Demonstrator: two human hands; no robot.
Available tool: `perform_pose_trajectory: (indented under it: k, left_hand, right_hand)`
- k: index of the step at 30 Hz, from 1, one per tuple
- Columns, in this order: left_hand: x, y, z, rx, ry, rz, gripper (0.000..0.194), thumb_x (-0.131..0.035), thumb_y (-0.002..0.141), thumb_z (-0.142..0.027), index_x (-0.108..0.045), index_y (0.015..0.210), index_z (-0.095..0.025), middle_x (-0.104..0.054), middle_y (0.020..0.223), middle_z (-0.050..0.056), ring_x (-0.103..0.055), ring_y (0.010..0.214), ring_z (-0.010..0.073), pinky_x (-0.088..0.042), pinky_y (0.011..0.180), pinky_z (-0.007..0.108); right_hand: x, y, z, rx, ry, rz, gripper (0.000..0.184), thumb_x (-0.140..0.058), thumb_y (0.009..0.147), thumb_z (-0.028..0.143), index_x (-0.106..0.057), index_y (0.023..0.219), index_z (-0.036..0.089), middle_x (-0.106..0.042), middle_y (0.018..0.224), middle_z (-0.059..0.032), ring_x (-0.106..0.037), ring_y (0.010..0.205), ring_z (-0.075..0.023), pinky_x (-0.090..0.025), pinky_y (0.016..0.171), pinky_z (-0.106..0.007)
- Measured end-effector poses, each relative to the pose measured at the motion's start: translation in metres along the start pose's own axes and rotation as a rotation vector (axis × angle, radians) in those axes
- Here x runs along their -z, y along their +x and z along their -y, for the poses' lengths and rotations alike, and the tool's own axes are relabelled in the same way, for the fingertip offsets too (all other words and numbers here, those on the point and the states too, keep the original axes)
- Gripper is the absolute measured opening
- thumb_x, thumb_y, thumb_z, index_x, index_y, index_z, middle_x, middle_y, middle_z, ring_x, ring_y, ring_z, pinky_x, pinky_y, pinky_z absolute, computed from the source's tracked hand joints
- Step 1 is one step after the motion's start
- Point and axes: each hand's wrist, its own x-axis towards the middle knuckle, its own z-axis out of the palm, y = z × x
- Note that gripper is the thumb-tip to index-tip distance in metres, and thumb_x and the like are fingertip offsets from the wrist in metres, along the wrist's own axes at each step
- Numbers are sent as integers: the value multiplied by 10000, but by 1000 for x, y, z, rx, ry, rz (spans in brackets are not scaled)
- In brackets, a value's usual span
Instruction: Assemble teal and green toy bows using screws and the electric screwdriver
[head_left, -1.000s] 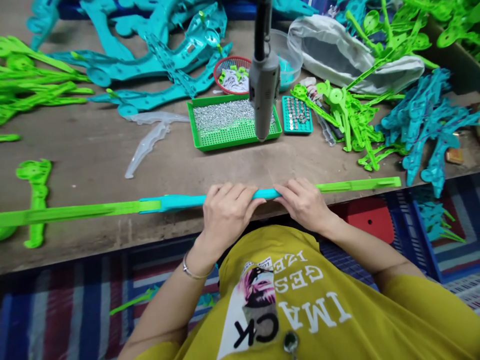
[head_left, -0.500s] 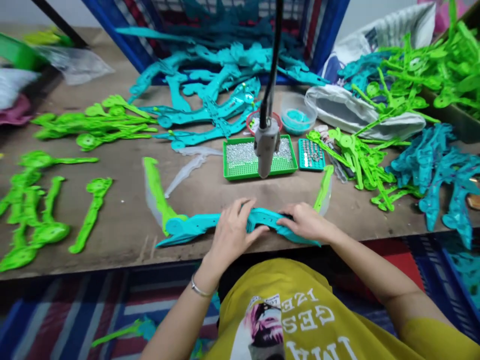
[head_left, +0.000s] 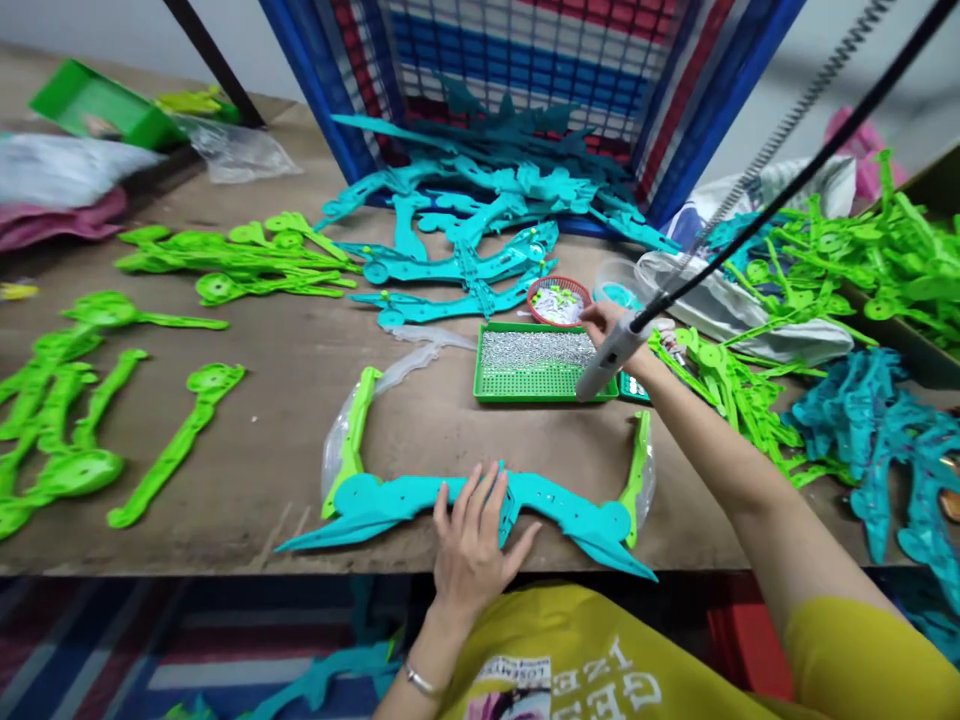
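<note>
A turquoise plastic toy bow (head_left: 409,497) lies near the table's front edge, with a green limb (head_left: 355,430) standing up at its left and another green limb (head_left: 637,480) at its right. Clear film hangs along both limbs. My left hand (head_left: 472,545) rests on the bow's middle, fingers stretched out and thumb apart. Over by the small red basket (head_left: 560,322) of white and green bits, my right hand (head_left: 600,318) has its fingers drawn together at the rim; what they hold cannot be made out. A hanging electric screwdriver (head_left: 609,362) partly covers that hand.
A green tray (head_left: 546,385) of small metal screws sits behind the bow. Turquoise bow parts (head_left: 442,270) pile up before a blue-framed mesh crate (head_left: 517,50). Green parts (head_left: 199,395) lie at left; more green parts (head_left: 731,390) and turquoise parts (head_left: 885,430) lie at right.
My right hand has left the bow and moved up to the red basket. My left hand stays on the bow. The view has shifted, and the screwdriver now hangs at a slant.
</note>
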Motion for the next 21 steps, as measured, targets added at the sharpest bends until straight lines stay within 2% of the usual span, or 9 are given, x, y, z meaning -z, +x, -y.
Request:
perform_pose_trajectory:
  k: [4,8,12,16,21]
  left_hand:
    - [-2,0,2,-6,-30,-116,790,-698,906,-352,-339,1587,-172,-699,1327,193,-663,1244,356,-310,1197,580]
    - [-3,1,-1,28,-60,-154,655,-702,910,-324,-473,1493,-131,-718,1286,187,-662,1233,339,-311,1197,556]
    - [-3,2,-3,52,-71,-142,579,-689,915,-313,-528,1441,-135,-714,1298,181,-647,1247,336,-300,1202,556]
    - [-2,2,-1,16,-40,-139,602,-710,888,-286,-528,1437,-119,-718,1280,191,-653,1228,339,-305,1198,558]
    - [-4,0,0,11,-33,-135,637,-737,855,-277,-530,1432,-105,-712,1287,201,-645,1242,344,-302,1200,560]
  right_hand:
    - [-22,64,-4,-6,-178,165,322,-499,880,88,-742,1085,133,-779,1073,-123,-677,902,-195,-488,824,-314]
    - [-43,97,-10,14,-232,222,365,-540,839,74,-766,1116,151,-769,1141,-147,-683,959,-245,-497,848,-343]
    - [-60,111,-17,61,-259,238,345,-571,872,136,-779,1144,175,-717,1284,-159,-655,1104,-301,-493,947,-404]
    - [-65,114,-21,79,-254,211,302,-534,909,169,-806,1038,146,-734,1214,-182,-629,1151,-324,-461,997,-439]
    - [-63,108,-28,15,-190,133,285,-556,876,155,-802,1020,148,-756,1161,-150,-661,1079,-286,-483,958,-406]
